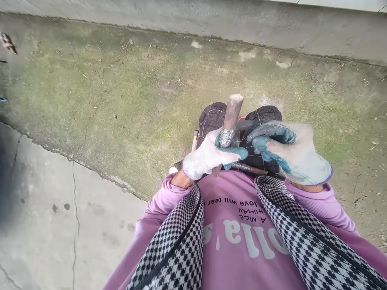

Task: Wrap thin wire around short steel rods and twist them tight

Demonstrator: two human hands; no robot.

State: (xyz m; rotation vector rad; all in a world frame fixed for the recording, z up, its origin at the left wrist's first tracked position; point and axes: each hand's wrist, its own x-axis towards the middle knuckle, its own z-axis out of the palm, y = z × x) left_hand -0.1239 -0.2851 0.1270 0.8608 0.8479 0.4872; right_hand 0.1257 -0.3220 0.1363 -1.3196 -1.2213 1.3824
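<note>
My left hand (pixel 211 151), in a white glove with a blue-green coated palm, grips a thick brown rod (pixel 233 110) that stands tilted up over my lap. Thin silvery wire (pixel 226 137) is wound in several turns around the rod, just above my thumb. To the right, my right hand (pixel 281 147), in a matching glove, has its fingers curled together close to the rod but apart from it. What lies between those fingers is too small or hidden to make out. Across my lap lies a second brown rod (pixel 256 169), partly covered, with wire around it.
My knees in dark checked trousers (pixel 213 114) are under the hands. A mossy ground strip (pixel 121 100) runs between a low concrete wall (pixel 211 18) and a cracked concrete slab (pixel 45 201). Left of my knee is a small pale object with a dark tip (pixel 195 139).
</note>
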